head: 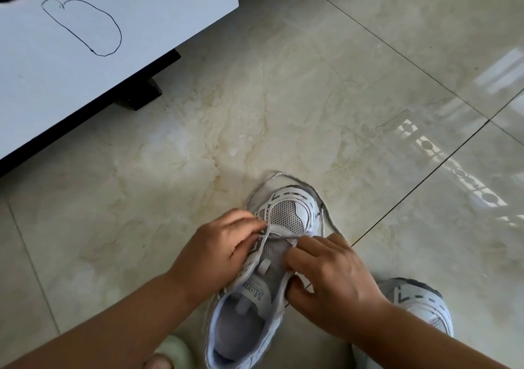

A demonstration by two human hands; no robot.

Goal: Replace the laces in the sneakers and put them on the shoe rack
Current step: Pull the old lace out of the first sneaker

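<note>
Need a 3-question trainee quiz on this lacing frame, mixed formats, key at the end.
1. True or false: the sneaker being laced stands on the white cabinet.
2. Where does the lace cross the sneaker? A) lowest eyelets near the toe B) top eyelets C) round the heel
3. Fill in: the second sneaker lies partly under the ____ forearm.

Key: 1 false, it is on the tiled floor; 2 A, left hand and right hand each pinch it there; 3 right.
</note>
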